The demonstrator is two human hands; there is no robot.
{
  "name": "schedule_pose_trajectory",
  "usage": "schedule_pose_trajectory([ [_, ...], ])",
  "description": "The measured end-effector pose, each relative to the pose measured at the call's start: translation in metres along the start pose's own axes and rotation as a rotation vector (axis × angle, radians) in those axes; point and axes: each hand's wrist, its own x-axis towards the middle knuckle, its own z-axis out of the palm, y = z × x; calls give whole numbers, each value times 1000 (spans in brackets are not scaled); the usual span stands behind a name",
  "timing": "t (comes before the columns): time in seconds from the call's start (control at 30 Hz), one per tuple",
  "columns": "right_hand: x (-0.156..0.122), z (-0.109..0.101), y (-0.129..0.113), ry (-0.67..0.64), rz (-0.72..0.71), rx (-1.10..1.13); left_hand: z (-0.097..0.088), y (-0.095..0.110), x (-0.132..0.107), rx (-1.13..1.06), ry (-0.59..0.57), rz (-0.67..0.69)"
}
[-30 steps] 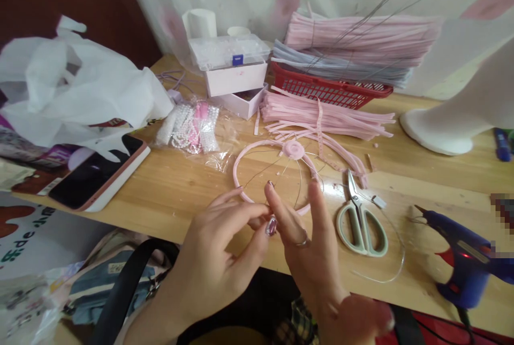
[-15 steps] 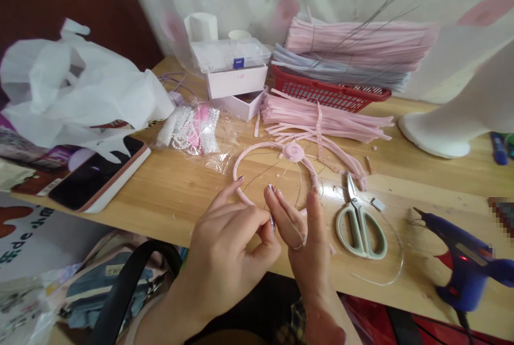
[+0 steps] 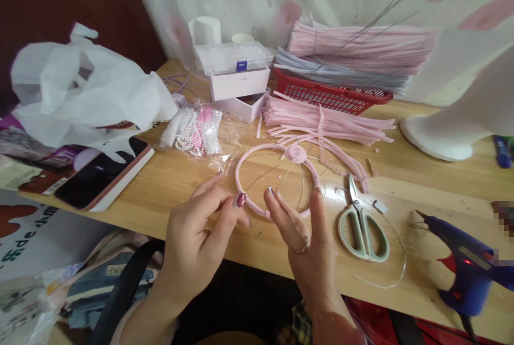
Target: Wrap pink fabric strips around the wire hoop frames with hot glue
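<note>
My left hand point(image 3: 201, 232) is in the air over the front edge of the table, its fingers curled in and the thumb bent against them. Whatever lies between those fingertips, if anything, is hidden and slightly blurred. To its right, my right hand point(image 3: 307, 238) has its fingers stretched out and apart, a ring on one of them, with nothing visibly held. Just beyond both hands lies a pink wrapped hoop point(image 3: 237, 173), with a round pink coil point(image 3: 296, 154) at its far side and thin wires crossing its inside.
Scissors point(image 3: 364, 232) and a blue glue gun point(image 3: 468, 264) with a red light lie on the right. Behind are pink pipe cleaner bundles point(image 3: 333, 120), a red basket point(image 3: 333, 99) and white boxes point(image 3: 240, 85). A phone point(image 3: 104, 176) and bagged beads point(image 3: 196, 130) lie left.
My left hand has drawn back to the left, away from the right hand's fingers where it was pinching. My right hand has hardly moved. The view has shifted slightly.
</note>
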Motion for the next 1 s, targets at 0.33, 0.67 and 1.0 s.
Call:
schedule_pose_trajectory([
  [0.33,-2,-7,-16,-105,-95,-187,3,11,3,124,1,82],
  [0.67,-2,-28,-57,-213,-253,-405,-4,11,10,124,-168,23],
  [1.0,-1,-30,-56,-200,-290,-501,4,15,17,263,-193,167],
])
